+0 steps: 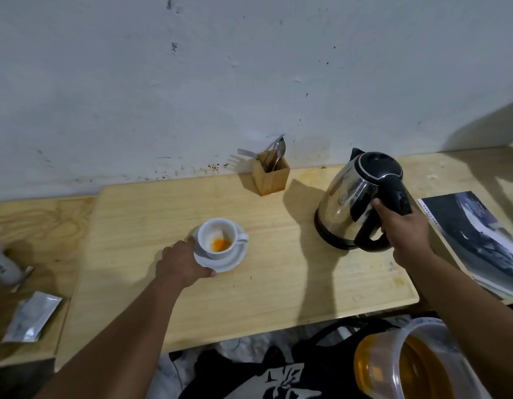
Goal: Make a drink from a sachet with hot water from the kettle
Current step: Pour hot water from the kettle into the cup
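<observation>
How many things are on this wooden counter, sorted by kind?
Cups: 1
Saucers: 1
Kettles: 1
Wooden cutlery holders: 1
Sachets: 1
Magazines: 1
Total: 6

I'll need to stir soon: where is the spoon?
In the head view, the spoon stands in the wooden holder against the wall, at the back of the table, behind the cup and left of the kettle.
</observation>
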